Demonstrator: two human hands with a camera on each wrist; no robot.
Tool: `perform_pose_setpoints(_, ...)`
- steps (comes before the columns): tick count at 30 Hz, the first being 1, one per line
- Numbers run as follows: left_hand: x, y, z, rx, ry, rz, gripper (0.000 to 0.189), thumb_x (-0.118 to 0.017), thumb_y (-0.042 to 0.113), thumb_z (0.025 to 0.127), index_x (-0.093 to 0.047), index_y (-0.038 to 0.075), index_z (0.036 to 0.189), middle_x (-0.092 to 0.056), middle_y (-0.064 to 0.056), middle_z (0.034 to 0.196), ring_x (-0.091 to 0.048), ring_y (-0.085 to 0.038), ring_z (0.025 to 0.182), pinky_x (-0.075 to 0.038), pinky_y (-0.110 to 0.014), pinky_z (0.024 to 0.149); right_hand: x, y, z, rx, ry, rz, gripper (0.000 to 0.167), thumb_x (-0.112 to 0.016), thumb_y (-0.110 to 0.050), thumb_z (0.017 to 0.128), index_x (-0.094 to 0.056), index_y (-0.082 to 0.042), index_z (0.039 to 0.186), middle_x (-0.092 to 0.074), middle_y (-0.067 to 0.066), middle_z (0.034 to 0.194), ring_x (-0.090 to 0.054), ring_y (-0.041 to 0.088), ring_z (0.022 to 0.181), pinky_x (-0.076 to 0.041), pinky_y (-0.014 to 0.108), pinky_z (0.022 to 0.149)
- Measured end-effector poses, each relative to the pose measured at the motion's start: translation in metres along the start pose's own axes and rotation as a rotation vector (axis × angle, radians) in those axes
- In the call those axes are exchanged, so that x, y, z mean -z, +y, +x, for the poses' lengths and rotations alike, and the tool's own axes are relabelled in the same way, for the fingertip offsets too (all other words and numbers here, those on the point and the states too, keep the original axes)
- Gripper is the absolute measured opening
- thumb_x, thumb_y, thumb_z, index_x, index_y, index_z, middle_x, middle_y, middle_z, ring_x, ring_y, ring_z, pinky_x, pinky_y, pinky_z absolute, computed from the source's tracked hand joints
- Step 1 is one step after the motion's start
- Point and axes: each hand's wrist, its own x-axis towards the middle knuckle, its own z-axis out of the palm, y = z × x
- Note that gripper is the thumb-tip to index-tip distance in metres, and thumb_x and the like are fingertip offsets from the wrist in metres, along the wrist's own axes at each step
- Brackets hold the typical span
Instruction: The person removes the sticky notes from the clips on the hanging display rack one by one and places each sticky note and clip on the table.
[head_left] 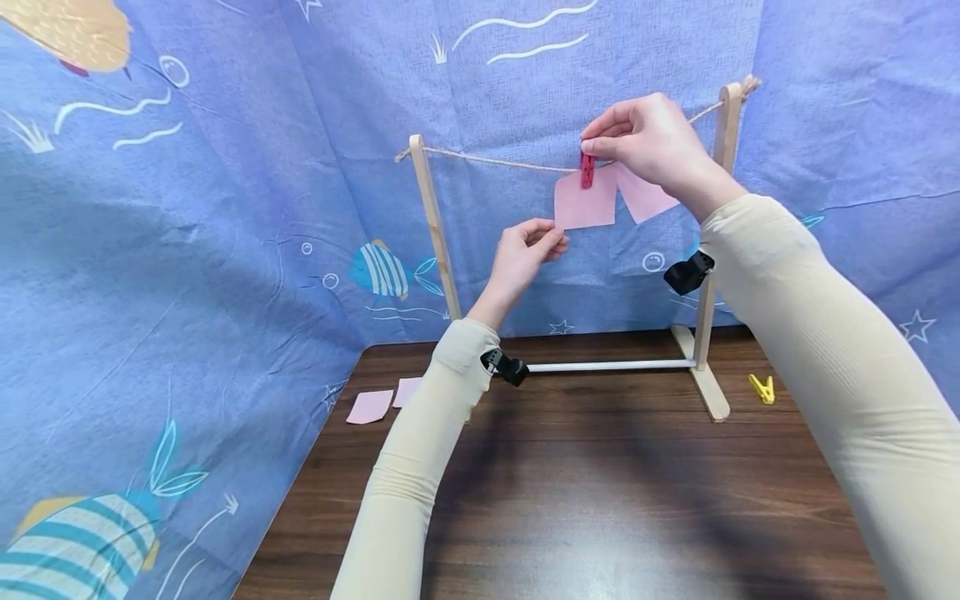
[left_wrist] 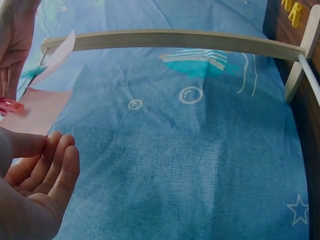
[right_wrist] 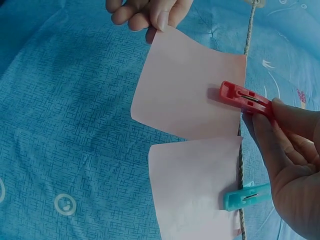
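Observation:
A red clothespin (head_left: 587,170) sits over the rope (right_wrist: 250,30) and the top edge of a pink paper square (head_left: 577,204). My right hand (head_left: 651,143) pinches the clothespin's upper end between thumb and fingers. At the paper's lower left corner, my left hand (head_left: 522,254) pinches the sheet between thumb and forefinger. Beside it on the rope hangs a second pink paper (right_wrist: 195,185), held by a teal clothespin (right_wrist: 245,196); in the head view my right hand covers that clothespin.
The rope runs between two wooden posts (head_left: 435,225) joined low down by a white bar (head_left: 607,366). Two pink papers (head_left: 371,407) lie at the table's left, partly behind my left sleeve. A yellow clothespin (head_left: 762,389) lies right of the stand's foot (head_left: 701,375). Patterned blue cloth (head_left: 225,250) hangs behind.

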Motion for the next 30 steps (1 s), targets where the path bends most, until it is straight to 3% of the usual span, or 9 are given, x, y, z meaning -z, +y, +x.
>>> perform_pose_setpoints(10,-0.002,0.0,-0.002,-0.008,0.008,0.008,0.025,-0.06,0.009,0.095,-0.064,-0.009,0.112,-0.069,-0.027,0.102,-0.069,-0.017,0.08,-0.06,-0.028,0.078,-0.001,-0.001,-0.001,0.012,0.034,0.018,0.033,-0.066,-0.039,0.09,-0.071,-0.015,0.112,-0.07,-0.011,0.092,-0.063,0.006,0.092,-0.044,0.02,0.077)
perform_pose_setpoints(16,-0.002,-0.002,-0.001,-0.001,0.004,0.009,0.024,-0.06,0.009,0.095,-0.064,-0.009,0.111,-0.07,-0.026,0.101,-0.067,-0.011,0.076,-0.06,-0.028,0.077,0.005,-0.007,-0.002,0.046,0.08,0.035,0.03,-0.067,-0.038,0.09,-0.072,-0.016,0.109,-0.069,-0.014,0.089,-0.063,-0.003,0.088,-0.049,0.022,0.084)
perform_pose_setpoints(24,-0.002,-0.006,-0.002,0.017,-0.003,0.015,0.025,-0.061,0.01,0.095,-0.065,-0.008,0.111,-0.071,-0.024,0.099,-0.071,-0.025,0.086,-0.059,-0.027,0.079,0.016,-0.019,-0.005,0.107,0.154,0.174,0.027,-0.07,-0.031,0.088,-0.073,-0.012,0.108,-0.068,-0.016,0.085,-0.064,-0.001,0.086,-0.049,0.016,0.086)
perform_pose_setpoints(30,-0.002,-0.007,-0.006,0.028,-0.005,0.028,0.026,-0.062,0.013,0.095,-0.066,-0.007,0.111,-0.071,-0.024,0.1,-0.071,-0.024,0.088,-0.059,-0.027,0.08,0.021,-0.023,-0.007,0.129,0.166,0.236,0.022,-0.073,-0.026,0.086,-0.073,-0.012,0.103,-0.068,-0.018,0.08,-0.065,0.0,0.082,-0.048,0.01,0.077)
